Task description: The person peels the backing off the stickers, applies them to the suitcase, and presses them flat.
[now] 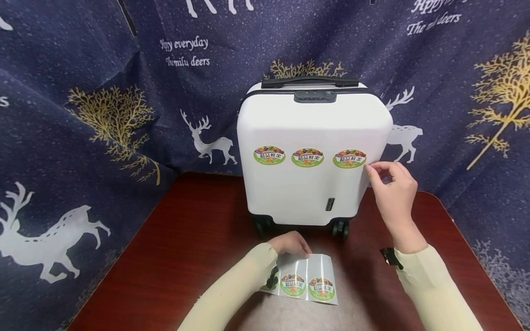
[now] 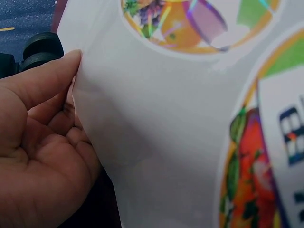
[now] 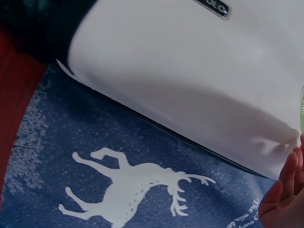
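Observation:
A white suitcase (image 1: 310, 193) stands upright with a row of oval fruit stickers across its front: a left sticker (image 1: 269, 156), a middle sticker (image 1: 307, 157) and a right sticker (image 1: 349, 159). My right hand (image 1: 393, 188) pinches the right sticker's edge between thumb and index finger, against the suitcase; in the right wrist view the fingers (image 3: 289, 175) show only at the frame's edge. Lower down, my left hand (image 1: 291, 243) grips the far edge of a glossy sticker sheet (image 1: 320, 266) between thumb and fingers. Several fruit stickers are on that sheet, partly hidden by the left sleeve.
The suitcase rests on a dark red table (image 1: 165, 257), its black wheels (image 1: 340, 228) facing me. A combination lock (image 1: 314, 96) and a black handle (image 1: 310, 82) top it. Behind hangs a blue cloth (image 1: 186, 92) printed with white deer and golden trees.

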The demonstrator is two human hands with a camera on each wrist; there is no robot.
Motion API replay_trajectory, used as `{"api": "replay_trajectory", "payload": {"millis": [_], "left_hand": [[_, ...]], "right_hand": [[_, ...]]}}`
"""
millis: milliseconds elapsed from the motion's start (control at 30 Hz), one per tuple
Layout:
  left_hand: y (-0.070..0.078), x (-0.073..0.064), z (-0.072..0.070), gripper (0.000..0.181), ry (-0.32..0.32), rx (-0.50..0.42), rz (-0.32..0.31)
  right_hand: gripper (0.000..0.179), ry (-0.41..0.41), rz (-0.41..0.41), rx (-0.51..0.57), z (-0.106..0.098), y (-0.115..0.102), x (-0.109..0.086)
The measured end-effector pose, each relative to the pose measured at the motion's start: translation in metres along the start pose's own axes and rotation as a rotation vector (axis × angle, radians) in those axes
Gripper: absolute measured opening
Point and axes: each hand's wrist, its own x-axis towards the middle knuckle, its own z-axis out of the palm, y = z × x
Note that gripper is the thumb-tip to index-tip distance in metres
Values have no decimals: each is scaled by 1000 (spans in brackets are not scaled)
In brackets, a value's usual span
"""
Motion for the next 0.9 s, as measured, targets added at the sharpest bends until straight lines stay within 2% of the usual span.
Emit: {"api": "replay_trajectory", "payload": {"millis": [267, 733, 900], "left_hand": [[0, 0, 0, 11, -1, 22, 2], [-1, 2, 0, 13, -8, 10, 7], [-2, 2, 1, 13, -8, 1, 0]], "right_hand": [[18, -23, 90, 7, -9, 10, -20], [13, -168, 218, 12, -20, 28, -78], [13, -245, 307, 39, -20, 32, -97]]}}
